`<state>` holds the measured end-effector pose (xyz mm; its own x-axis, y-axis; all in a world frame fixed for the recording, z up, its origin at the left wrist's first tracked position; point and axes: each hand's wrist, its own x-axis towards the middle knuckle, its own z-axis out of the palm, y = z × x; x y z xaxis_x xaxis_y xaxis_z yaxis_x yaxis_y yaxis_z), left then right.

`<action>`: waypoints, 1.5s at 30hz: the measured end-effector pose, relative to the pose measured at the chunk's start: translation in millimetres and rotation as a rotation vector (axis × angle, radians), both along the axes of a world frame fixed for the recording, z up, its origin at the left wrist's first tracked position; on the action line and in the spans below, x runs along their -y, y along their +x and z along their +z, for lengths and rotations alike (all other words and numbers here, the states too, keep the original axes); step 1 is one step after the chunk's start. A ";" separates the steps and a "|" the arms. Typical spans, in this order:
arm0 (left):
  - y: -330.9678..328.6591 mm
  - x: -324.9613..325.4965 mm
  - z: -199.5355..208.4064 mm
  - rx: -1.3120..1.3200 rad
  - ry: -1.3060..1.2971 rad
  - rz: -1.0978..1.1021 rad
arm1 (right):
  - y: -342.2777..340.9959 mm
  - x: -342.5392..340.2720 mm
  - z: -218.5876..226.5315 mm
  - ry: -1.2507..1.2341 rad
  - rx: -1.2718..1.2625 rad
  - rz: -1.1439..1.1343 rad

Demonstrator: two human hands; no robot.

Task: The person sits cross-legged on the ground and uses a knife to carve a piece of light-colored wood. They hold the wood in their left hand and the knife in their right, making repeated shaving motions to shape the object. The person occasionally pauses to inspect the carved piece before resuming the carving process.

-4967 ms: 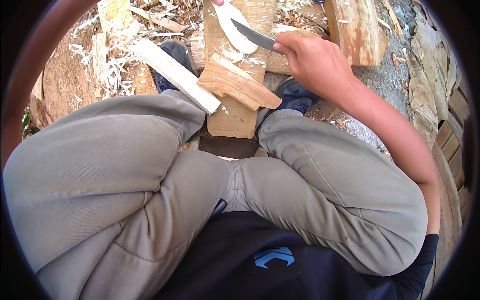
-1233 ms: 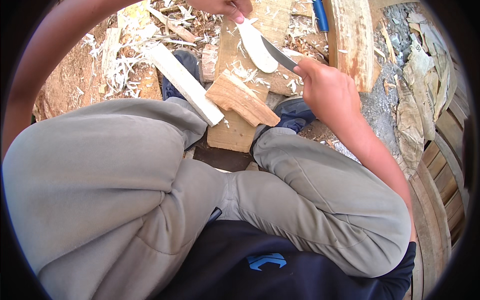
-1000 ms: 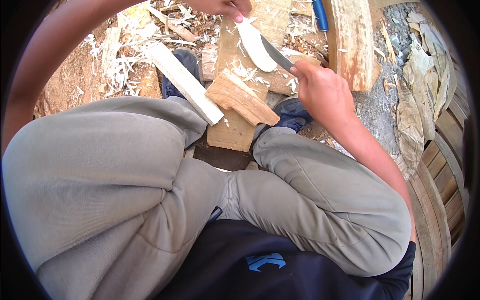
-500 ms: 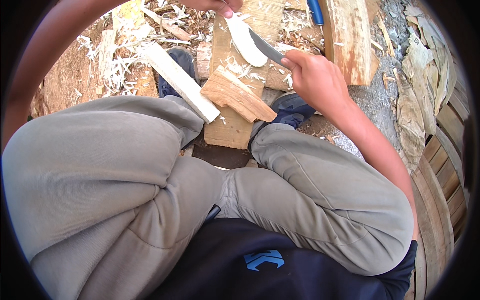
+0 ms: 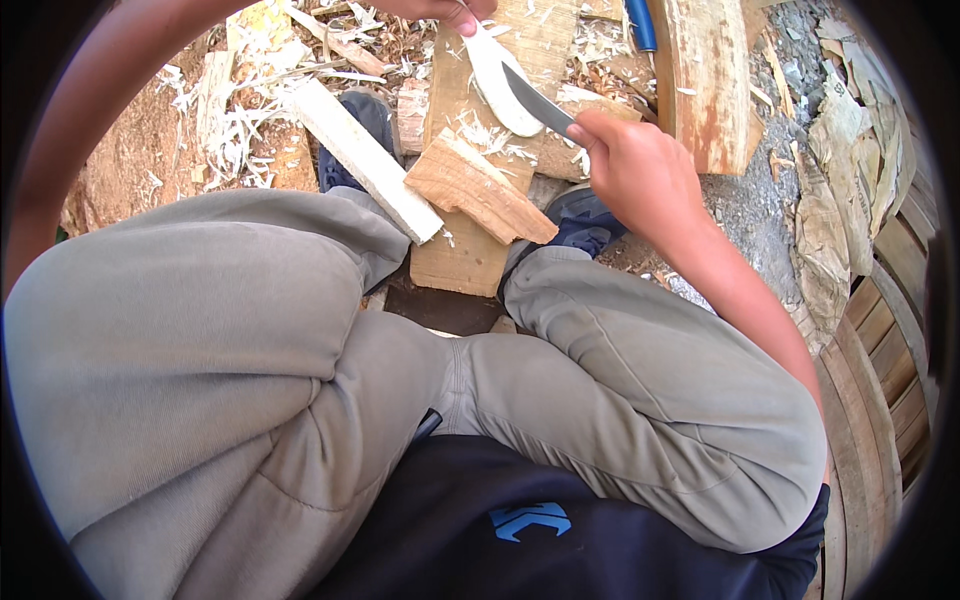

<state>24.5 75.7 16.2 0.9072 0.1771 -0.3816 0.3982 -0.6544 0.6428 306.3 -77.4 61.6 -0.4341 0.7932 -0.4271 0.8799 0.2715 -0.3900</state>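
The upright plank (image 5: 480,190) between the feet serves as a chopping block, strewn with pale shavings (image 5: 480,135), so much carving looks done. On it stands the whitish carved piece (image 5: 492,80), smooth and rounded but not finished. The right hand (image 5: 640,175) is clenched on a knife (image 5: 540,100) whose blade meets the piece. The left hand (image 5: 440,10) pinches its top, mostly cut off by the frame.

Your left hand (image 5: 440,10) is cut off by the top edge, only fingertips showing on the pale carved piece (image 5: 495,75). The knife (image 5: 540,100) handle is buried in your right hand (image 5: 635,175). That blue object (image 5: 640,20) up top is cropped, possibly a tool handle. Your knees hide most of both shoes (image 5: 580,215).
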 end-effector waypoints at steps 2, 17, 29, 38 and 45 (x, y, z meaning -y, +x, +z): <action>-1.0 -1.0 -2.4 0.013 -0.017 0.007 | -5.1 -5.0 0.9 0.010 0.000 0.014; -0.2 2.3 -4.6 -0.010 -0.007 0.033 | -0.4 -6.8 7.5 0.012 0.079 0.022; -0.9 -2.4 -0.4 0.017 0.008 -0.017 | -1.5 12.4 -18.7 0.038 -0.078 -0.092; -6.3 2.2 -11.0 0.070 0.017 0.047 | -10.2 -5.2 -3.1 0.017 -0.009 -0.025; -6.2 2.6 -7.1 0.049 0.016 0.014 | -0.1 3.7 2.1 0.023 0.042 0.010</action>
<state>18.3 73.1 9.1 0.9223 0.1951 -0.3336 0.3752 -0.6593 0.6516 306.2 -81.0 63.7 -0.4244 0.7986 -0.4269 0.8925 0.2893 -0.3460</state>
